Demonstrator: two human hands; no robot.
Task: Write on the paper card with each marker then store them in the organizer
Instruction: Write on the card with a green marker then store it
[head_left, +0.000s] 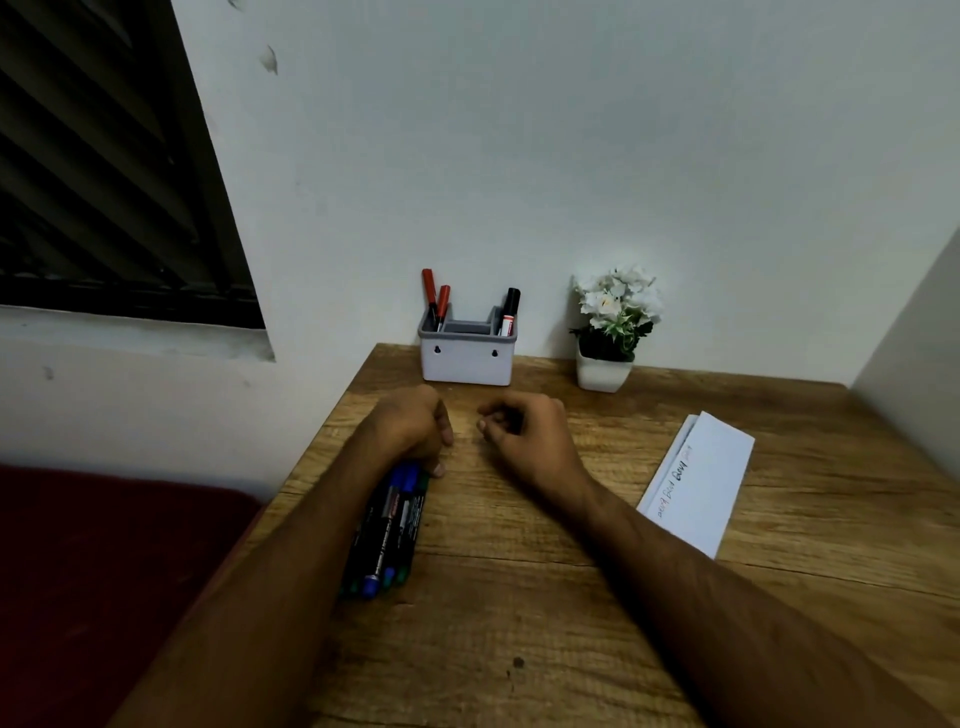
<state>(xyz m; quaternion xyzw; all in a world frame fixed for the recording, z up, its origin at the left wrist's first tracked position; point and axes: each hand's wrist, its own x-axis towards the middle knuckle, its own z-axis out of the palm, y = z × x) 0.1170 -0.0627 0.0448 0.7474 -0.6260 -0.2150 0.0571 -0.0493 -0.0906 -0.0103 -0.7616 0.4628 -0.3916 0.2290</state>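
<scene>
Wooden worktop (519, 597) against a pale wall, window with dark slats at upper left.

Left hand (410, 431) near the left edge of the worktop, fingers curled under, resting over the cap ends of a bundle of markers (389, 525); whether gripping them or only lying on them, impossible to tell. Bundle lying flat along the left edge, blue and green caps and ends visible, dark barrels, partly hidden under the left forearm.

Right hand (524, 428) just beside the left, toward the middle of the worktop, fingers curled loosely inward, nothing seen in it.

Grey-and-white organizer (467, 358) at the far edge, against the wall. Two red markers (435, 299) upright in its left compartment, one black-capped marker (509, 312) with a red-and-white label in its right compartment, middle section showing nothing.

White paper card (698, 480) lying flat toward the right edge, well apart from both hands, handwriting in several colours along its left side; words too small to read.

Small white pot of white flowers (613, 327) at the far edge, right of the organizer.
</scene>
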